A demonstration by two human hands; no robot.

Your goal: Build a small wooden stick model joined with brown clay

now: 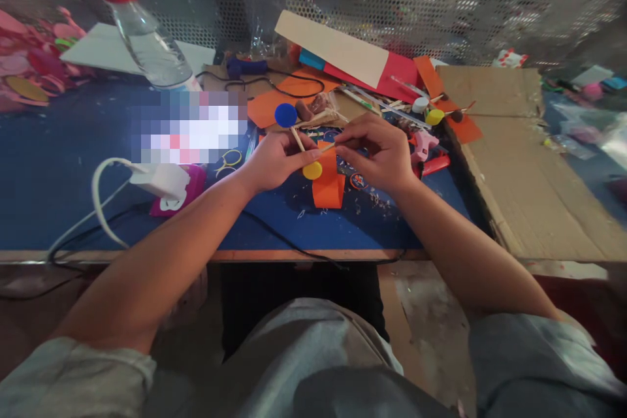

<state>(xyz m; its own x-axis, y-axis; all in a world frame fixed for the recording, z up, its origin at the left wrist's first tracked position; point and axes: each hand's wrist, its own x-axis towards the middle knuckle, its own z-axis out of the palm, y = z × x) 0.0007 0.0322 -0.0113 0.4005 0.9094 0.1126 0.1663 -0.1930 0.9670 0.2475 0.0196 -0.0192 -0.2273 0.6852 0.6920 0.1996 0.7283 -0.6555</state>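
Observation:
My left hand [277,160] is closed, its thumb and fingers pinching a pale wooden stick [296,137]. A blue disc [285,115] sits at the top of this stick, and a yellow disc [312,170] shows just below the thumb. Opposite it, my right hand [379,151] pinches the end of a second thin pale stick [329,146] that reaches toward the left thumb. Directly below the fingertips is a curled orange paper strip [327,189]; whether it is fixed to the sticks I cannot tell.
A clear bottle [151,46] with a red cap stands back left, behind a white charger [164,181] with cables. Coloured sheets [337,52] and a blue-handled tool [246,66] lie behind my hands. A pink glue gun [424,144] and cardboard [533,170] are on the right.

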